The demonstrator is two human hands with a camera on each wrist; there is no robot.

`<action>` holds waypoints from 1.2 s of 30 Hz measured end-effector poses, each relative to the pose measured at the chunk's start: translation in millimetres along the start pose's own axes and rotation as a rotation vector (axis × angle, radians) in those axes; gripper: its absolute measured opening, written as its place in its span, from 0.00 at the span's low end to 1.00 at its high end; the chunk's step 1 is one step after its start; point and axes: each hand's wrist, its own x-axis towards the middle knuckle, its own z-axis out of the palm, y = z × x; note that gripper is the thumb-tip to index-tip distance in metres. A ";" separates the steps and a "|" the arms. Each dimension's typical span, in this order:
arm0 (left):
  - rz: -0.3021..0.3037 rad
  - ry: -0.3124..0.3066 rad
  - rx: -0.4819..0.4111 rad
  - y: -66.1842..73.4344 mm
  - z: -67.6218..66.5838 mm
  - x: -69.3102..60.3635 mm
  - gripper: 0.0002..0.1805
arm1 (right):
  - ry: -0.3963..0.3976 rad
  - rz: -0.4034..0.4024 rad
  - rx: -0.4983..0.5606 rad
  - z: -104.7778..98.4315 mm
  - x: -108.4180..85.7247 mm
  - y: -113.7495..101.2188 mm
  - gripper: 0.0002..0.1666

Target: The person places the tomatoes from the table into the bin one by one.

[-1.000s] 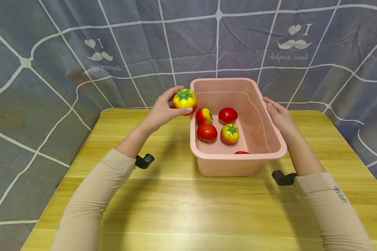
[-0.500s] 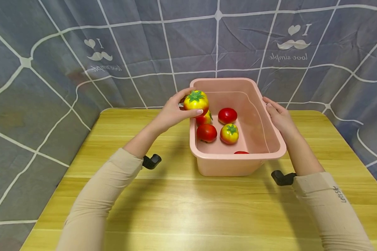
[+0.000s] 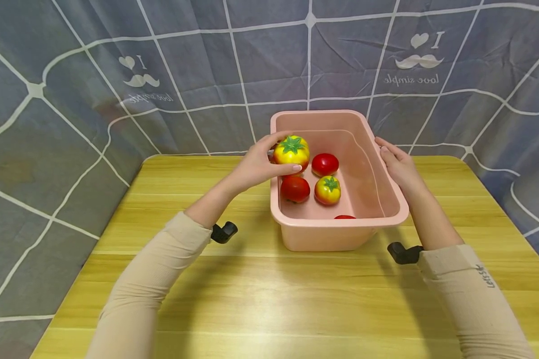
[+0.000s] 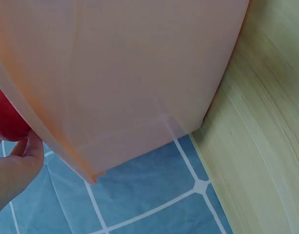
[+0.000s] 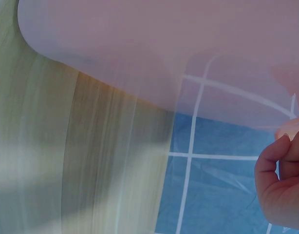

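Note:
My left hand (image 3: pixel 258 167) holds a red-and-yellow tomato (image 3: pixel 292 153) with a green leafy top, between thumb and fingers, over the left part of a pink plastic bin (image 3: pixel 323 239). In the left wrist view, its red underside (image 4: pixel 8 117) shows beside the bin's rim. My right hand (image 3: pixel 402 169) grips the bin's right rim; its curled fingers (image 5: pixel 269 163) show in the right wrist view. Inside the bin lie a red tomato (image 3: pixel 295 189), a red oval one (image 3: pixel 325 164) and a yellow-red one (image 3: pixel 328 191). Another red piece (image 3: pixel 345 217) is mostly hidden by the front wall.
The bin stands on a yellow wood-grain table (image 3: pixel 260 299), towards its back edge. A grey-blue curtain (image 3: pixel 197 60) with white lines hangs behind and at the sides. Black wrist mounts (image 3: pixel 224 232) stick out from both sleeves.
My left hand has carried the held tomato rightward, from outside the bin's left rim to over its inside, now covering a tomato seen there before. My right hand stays at the rim.

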 end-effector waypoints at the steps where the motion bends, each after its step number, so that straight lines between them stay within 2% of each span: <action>1: 0.007 -0.002 -0.001 0.6 1.0 0.3 0.38 | 0.000 -0.001 -0.003 -0.2 0.1 -0.1 0.32; 5: 0.034 -0.016 0.012 3.2 5.8 1.7 0.37 | 0.004 -0.002 -0.031 -0.2 0.1 -0.4 0.32; 12: 0.083 -0.071 0.139 6.0 15.2 2.8 0.40 | 0.008 0.017 -0.039 1.4 -2.2 -1.0 0.33; 22: 0.135 -0.151 0.195 7.3 24.8 2.6 0.40 | 0.004 0.004 -0.010 -0.7 1.2 0.6 0.32; 26: 0.163 -0.187 0.272 7.1 27.7 2.7 0.40 | 0.005 0.008 -0.013 -0.5 1.2 -0.6 0.32; 29: 0.181 -0.206 0.362 6.7 29.5 2.4 0.39 | 0.009 0.017 -0.023 0.3 0.5 -1.7 0.32; 34: 0.202 -0.209 0.470 6.5 31.7 1.6 0.37 | 0.015 0.021 -0.059 1.2 -0.8 -2.6 0.33; 36: 0.208 -0.208 0.488 6.2 32.3 1.5 0.37 | 0.014 0.019 -0.032 1.0 -1.0 -2.4 0.33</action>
